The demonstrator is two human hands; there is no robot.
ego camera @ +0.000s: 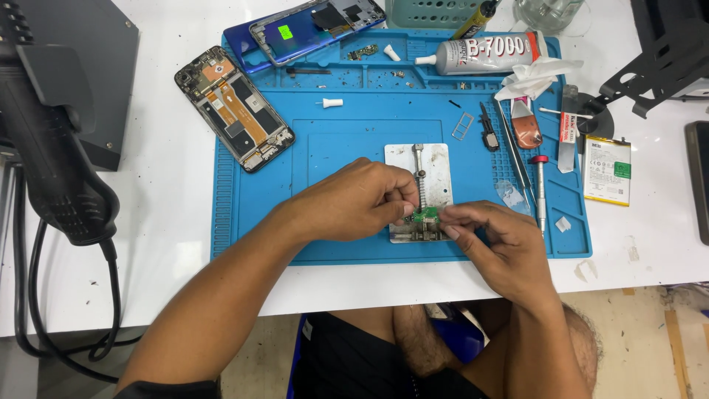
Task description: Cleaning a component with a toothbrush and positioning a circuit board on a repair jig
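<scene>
Lighting bright, even, from overhead. White table close to overexposed; blue mat evenly lit. Soft short shadows beneath both hands, left hand and right hand. Mild glare on the metal plate. Focus sharp at centre; slight wide-angle bending toward frame edges. No motion blur.

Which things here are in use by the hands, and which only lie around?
In use: left hand, right hand, small green circuit board, metal holder plate.

Lying about: opened phone, glue tube, screwdriver, tweezers, battery, hot-air gun.
</scene>
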